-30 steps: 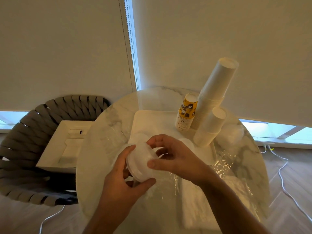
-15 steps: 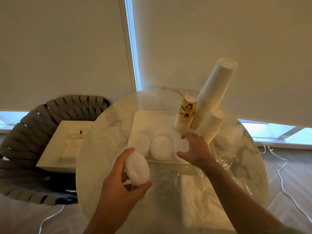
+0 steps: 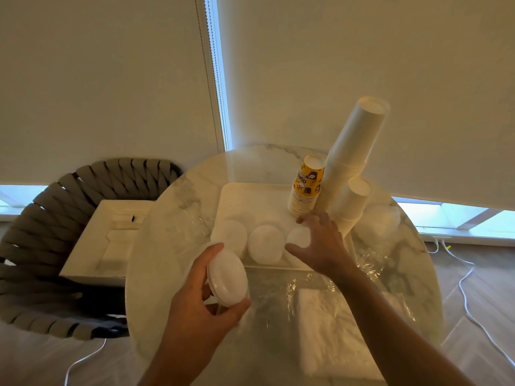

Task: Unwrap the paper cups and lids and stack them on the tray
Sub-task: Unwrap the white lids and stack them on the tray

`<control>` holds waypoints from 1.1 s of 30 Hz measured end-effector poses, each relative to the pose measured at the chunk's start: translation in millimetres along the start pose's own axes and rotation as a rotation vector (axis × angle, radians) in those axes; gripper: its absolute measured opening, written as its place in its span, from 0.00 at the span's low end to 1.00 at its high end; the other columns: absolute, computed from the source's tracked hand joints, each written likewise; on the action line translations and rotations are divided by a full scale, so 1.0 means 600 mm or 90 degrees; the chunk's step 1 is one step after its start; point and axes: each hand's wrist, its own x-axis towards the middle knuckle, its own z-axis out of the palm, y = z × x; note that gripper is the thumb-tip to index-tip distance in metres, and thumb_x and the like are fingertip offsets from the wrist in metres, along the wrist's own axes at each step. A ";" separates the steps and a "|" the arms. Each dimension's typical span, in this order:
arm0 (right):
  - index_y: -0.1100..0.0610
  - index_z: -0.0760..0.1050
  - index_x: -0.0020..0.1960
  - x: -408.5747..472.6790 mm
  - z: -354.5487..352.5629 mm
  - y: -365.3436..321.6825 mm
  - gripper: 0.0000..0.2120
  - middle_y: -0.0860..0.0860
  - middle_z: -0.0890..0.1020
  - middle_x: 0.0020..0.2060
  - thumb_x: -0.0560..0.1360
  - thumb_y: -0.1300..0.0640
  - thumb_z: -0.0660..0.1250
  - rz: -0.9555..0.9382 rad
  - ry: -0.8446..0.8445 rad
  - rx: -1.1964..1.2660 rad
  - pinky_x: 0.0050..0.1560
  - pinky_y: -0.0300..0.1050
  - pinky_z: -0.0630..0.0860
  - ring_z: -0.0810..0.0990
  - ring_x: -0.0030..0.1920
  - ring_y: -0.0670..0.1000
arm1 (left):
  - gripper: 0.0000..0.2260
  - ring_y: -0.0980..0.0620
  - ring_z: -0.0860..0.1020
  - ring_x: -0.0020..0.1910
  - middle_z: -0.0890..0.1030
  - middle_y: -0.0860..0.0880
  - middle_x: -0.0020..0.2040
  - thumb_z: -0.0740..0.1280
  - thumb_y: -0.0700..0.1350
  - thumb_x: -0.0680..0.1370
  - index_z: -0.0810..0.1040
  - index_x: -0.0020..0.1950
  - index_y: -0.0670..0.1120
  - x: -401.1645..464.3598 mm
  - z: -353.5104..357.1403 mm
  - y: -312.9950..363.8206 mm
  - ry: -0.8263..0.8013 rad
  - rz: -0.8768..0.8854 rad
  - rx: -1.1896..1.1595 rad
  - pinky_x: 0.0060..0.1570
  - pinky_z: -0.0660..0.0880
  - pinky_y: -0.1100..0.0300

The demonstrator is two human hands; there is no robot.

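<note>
My left hand (image 3: 200, 299) grips a stack of white lids (image 3: 228, 278) above the table's near left. My right hand (image 3: 320, 243) reaches over the white tray (image 3: 250, 196), fingers curled round a lid pile (image 3: 299, 236) at the tray's front right. Two more lid piles sit on the tray: one in the middle (image 3: 266, 243) and one at the left (image 3: 231, 236). At the tray's back right stand a yellow printed cup stack (image 3: 305, 188), a tall white cup stack (image 3: 354, 149) and a short white cup stack (image 3: 351, 201).
Crumpled clear plastic wrap (image 3: 370, 260) lies on the round marble table (image 3: 172, 218), with more wrap at the left (image 3: 186, 229). Wrapped lids (image 3: 381, 221) sit at the right. A woven chair (image 3: 41, 246) holds a white box (image 3: 108, 240). Cables (image 3: 473, 302) run on the floor.
My right hand left the lid stack in my left hand, carried lids out to the tray's front right and stays on that pile. My left hand lowered slightly with its stack.
</note>
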 end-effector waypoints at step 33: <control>0.42 0.75 0.57 -0.138 -0.050 -0.172 0.25 0.38 0.80 0.56 0.64 0.42 0.82 -0.140 -0.215 0.378 0.55 0.40 0.78 0.78 0.57 0.41 | 0.38 0.66 0.78 0.54 0.78 0.73 0.52 0.81 0.43 0.67 0.66 0.64 0.71 0.014 0.007 -0.006 -0.010 0.001 0.003 0.46 0.80 0.65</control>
